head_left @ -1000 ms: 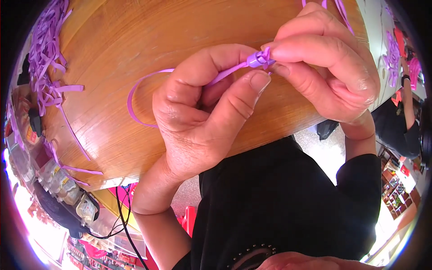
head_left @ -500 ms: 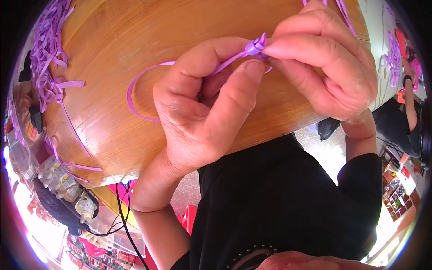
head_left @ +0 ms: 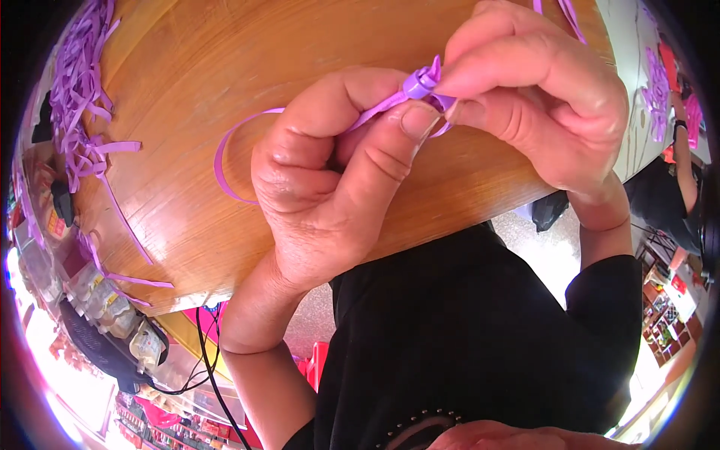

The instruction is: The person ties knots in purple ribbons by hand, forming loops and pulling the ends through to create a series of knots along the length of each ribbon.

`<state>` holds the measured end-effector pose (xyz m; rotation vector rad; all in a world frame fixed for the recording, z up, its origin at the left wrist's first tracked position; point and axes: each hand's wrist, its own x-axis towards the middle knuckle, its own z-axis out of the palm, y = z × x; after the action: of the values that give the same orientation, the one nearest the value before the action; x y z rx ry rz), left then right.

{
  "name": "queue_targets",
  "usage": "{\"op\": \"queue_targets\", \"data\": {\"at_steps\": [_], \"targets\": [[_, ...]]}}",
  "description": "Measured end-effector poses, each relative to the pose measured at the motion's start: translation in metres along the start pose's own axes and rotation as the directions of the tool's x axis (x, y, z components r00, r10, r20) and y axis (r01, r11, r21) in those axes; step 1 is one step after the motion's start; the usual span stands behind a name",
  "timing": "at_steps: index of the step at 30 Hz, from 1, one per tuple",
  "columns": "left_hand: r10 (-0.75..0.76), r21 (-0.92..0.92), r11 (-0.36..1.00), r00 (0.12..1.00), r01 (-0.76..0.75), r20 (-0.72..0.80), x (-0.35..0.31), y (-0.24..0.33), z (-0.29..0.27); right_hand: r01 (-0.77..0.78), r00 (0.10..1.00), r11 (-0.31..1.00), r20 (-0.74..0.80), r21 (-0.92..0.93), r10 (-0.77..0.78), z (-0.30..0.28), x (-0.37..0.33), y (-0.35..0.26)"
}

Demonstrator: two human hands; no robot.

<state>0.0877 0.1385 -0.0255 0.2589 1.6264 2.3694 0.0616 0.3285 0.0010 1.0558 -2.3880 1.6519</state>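
Observation:
A narrow purple ribbon point(head_left: 416, 84) is wound into a small coil or knot, with a pointed end sticking up from it. My left hand point(head_left: 330, 176) pinches it between thumb and index finger, the other fingers curled in. From this hand a long ribbon tail loops out to the left over the table. My right hand point(head_left: 551, 97) is closed at the right side of the coil, its index finger and thumb on a short piece of ribbon. The fingertips partly hide the windings.
The wooden table point(head_left: 187, 82) lies beneath both hands. A heap of purple ribbons point(head_left: 79, 90) covers its left edge, with loose strands trailing nearer me. More ribbon point(head_left: 571, 19) lies at the far right. A black cable point(head_left: 204, 360) hangs below the left edge. Another person's arm point(head_left: 684, 169) shows at far right.
The right thumb and index finger have parted a little and shifted from the pointed end to the coil's lower right. The left hand keeps its pinch and has moved slightly left.

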Motion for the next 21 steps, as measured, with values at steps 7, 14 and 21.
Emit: {"op": "queue_targets", "data": {"at_steps": [7,14,21], "targets": [[0.020,-0.106,0.994,0.999,-0.015,0.038,0.001,0.002,0.003,-0.222,0.966,0.974,0.145,0.045,0.213,-0.017,0.009,-0.021],[-0.083,-0.042,0.996,0.996,0.081,-0.042,-0.001,0.006,0.004,-0.213,0.971,0.976,0.118,0.049,0.206,-0.004,0.005,-0.014],[-0.005,-0.060,0.998,1.000,0.006,0.008,-0.001,0.002,0.003,-0.237,0.971,0.967,0.025,0.095,0.236,0.000,-0.004,-0.007]]}}
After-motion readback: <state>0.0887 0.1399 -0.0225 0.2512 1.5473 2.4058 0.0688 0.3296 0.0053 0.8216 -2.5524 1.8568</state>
